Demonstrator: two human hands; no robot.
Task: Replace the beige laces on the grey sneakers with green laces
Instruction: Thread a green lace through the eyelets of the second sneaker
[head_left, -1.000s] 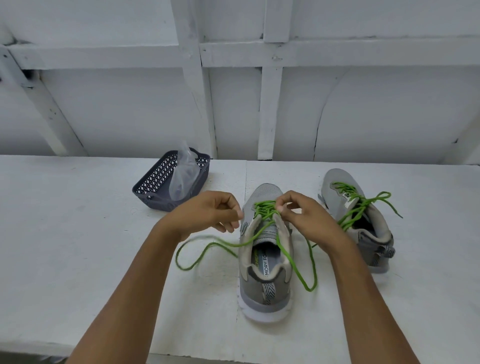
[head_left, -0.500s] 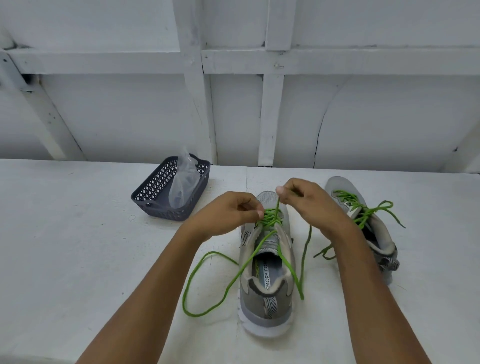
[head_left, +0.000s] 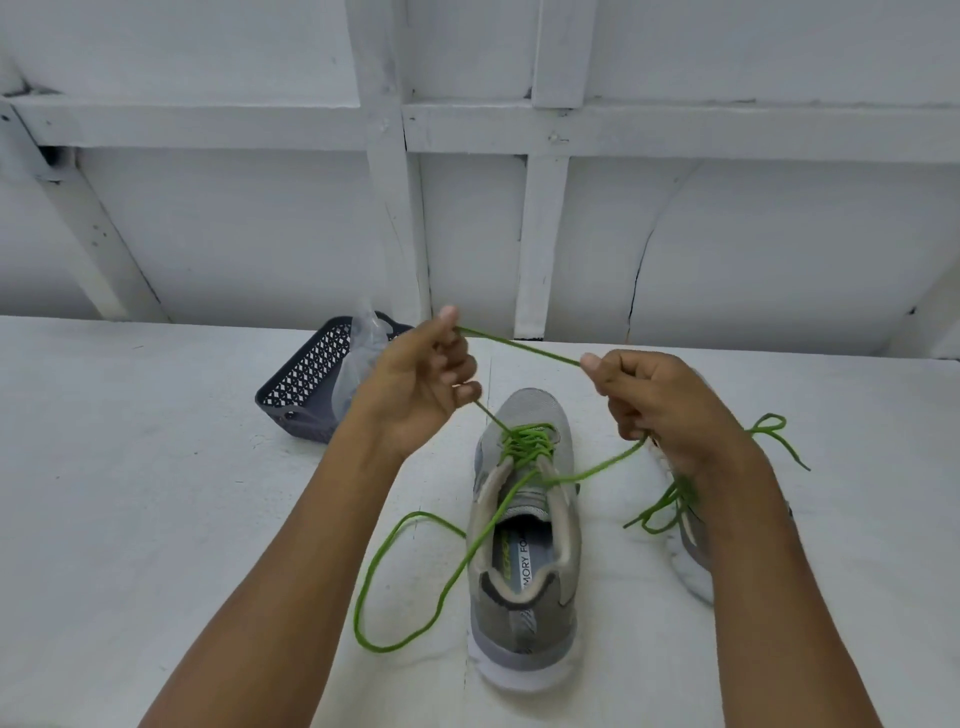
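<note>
lace (head_left: 519, 345) = soft, light cord. No stiffness, and we judge it goes slack once tension drops and slides easily in the eyelets. Best hold: pinch near the tip or close to the eyelets.

Both hands are up over the sneaker (head_left: 524, 551). The left hand (head_left: 421, 387) pinches one run with thumb and curled fingers. The right hand (head_left: 667, 410) is clenched round the other run, with a taut span between them.

The lace is threaded through the upper eyelets. Its loose tail loops on the table (head_left: 130, 493), left of the shoe. We see that loop as the snag risk.

The second sneaker (head_left: 693, 564) is on the right, half hidden by the right forearm and already green-laced. The basket (head_left: 304, 387) with a clear bag (head_left: 363, 353) is back left, out of the way.
</note>
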